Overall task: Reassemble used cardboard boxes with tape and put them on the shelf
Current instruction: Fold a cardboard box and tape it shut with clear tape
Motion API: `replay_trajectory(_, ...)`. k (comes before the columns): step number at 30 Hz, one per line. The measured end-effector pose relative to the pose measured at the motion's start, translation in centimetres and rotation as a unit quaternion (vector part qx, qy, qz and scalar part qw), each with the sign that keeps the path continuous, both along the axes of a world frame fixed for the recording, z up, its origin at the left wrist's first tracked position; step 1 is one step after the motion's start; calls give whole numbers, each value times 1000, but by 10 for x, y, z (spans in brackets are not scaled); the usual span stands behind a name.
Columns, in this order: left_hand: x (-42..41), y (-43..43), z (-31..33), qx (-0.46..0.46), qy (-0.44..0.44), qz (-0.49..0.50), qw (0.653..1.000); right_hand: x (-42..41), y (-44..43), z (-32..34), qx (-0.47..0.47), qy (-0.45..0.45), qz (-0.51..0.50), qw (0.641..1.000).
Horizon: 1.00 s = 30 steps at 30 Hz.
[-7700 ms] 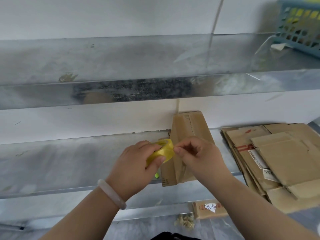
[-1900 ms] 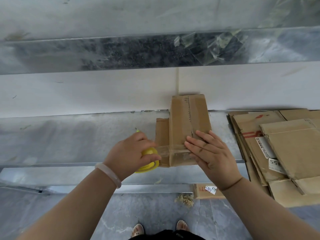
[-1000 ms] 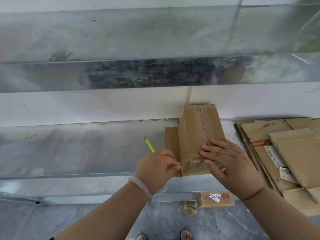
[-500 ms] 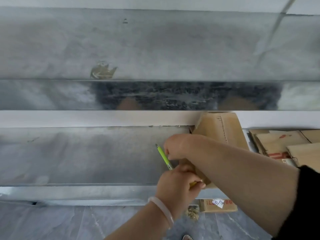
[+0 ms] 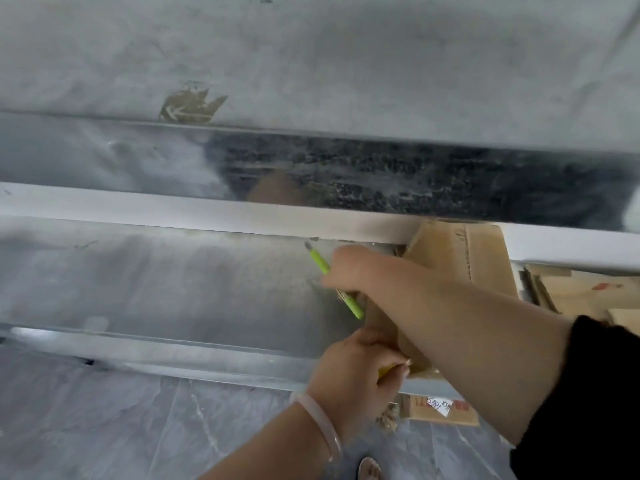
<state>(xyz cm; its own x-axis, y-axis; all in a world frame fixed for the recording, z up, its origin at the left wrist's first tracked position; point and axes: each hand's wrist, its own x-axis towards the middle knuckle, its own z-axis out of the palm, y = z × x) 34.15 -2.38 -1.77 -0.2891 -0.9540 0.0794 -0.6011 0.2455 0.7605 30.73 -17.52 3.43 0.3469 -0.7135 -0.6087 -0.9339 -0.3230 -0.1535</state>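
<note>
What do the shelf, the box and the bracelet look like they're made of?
Shelf: sheet metal, probably galvanised steel, dull grey with blurry reflections.
Box: brown cardboard, matte and creased.
Bracelet: pale, smooth, translucent band, perhaps jade or glass.

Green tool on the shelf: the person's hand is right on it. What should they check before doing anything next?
1. Right hand has the green tool: cannot tell. The hand covers the tool's middle, and the grip is hidden.
2. Left hand holds the tape roll: ok. A yellow sliver shows between its curled fingers.
3. Cardboard box is steady on the shelf: ok. It stands by the back wall.
4. Tape strip is stuck across the box: cannot tell. The right forearm hides that face.
5. Tool's tip points away from both hands: ok. It points toward the wall.
</note>
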Motion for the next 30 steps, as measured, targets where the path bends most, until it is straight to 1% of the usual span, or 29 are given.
replay_trajectory(2,2,-1,3,26,-9,-7,1000,-8,3,25,-1,-120,-102,988)
replay_trajectory(4,5,-2,7,37,-18,-17,999,-26,16,50,-59,-194,-147,968)
replay_trajectory(6,8,-3,9,43,-19,-23,999,-52,40,69,-103,-241,-170,950)
replay_trajectory(8,12,-5,8,49,-14,-26,998,-80,74,79,-119,-278,-196,933)
replay_trajectory(12,15,-11,0,70,-2,-7,998,-120,157,69,-165,-318,-286,889)
replay_trajectory(14,16,-13,1,80,9,10,997,-127,194,53,-177,-314,-313,879)
replay_trajectory(17,17,-16,5,78,6,10,997,-126,229,30,-160,-276,-326,890)
replay_trajectory(20,16,-18,8,64,4,10,998,-115,247,19,-160,-258,-336,892)
replay_trajectory(22,18,-18,7,46,21,-2,999,-107,250,13,-169,-235,-324,901)
replay_trajectory(26,21,-21,7,20,28,-25,999,-92,240,5,-187,-224,-346,892)
replay_trajectory(30,23,-22,8,5,36,-28,999,-84,235,2,-214,-198,-354,889)
